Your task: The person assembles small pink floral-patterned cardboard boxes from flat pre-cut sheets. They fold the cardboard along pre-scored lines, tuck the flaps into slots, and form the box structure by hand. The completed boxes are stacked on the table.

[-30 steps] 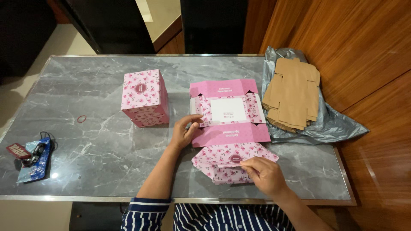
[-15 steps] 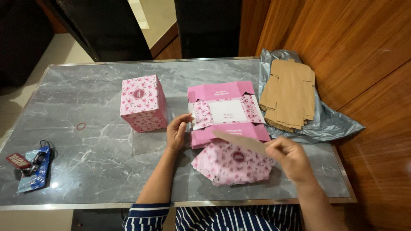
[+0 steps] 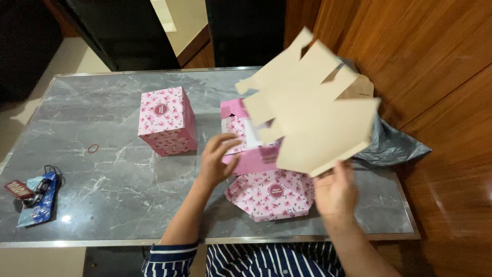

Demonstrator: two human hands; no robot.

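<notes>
The right hand is holding up a flat cardboard cutout, pinching its lower edge between thumb and fingers. The cutout is showing its plain tan side: a wide sheet with angled corners along the bottom and several notched flaps sticking out toward 11 and 12 o'clock. It is hanging tilted in the air above the grey marble table, at about 1 o'clock from the hand.

The left hand is resting with fingers loosely spread and curled, gripping nothing, its fingertips touching the left edge of an unfolded pink box sheet lying flat on the table. That sheet is showing a floral panel and solid pink flaps, and the raised cutout is covering its right half.

Just at 6 o'clock from the pink sheet, between the two hands, a flat eight-sided floral piece with a dark round sticker in its middle is lying on the table. At 9 o'clock from the left hand, well apart, an assembled floral box is standing upright. A red rubber band is lying farther out at 9 o'clock, and a blue packet with a black cord is sitting near the table's left edge. A crumpled grey plastic bag is peeking out behind the cutout at 3 o'clock, against the wooden wall
</notes>
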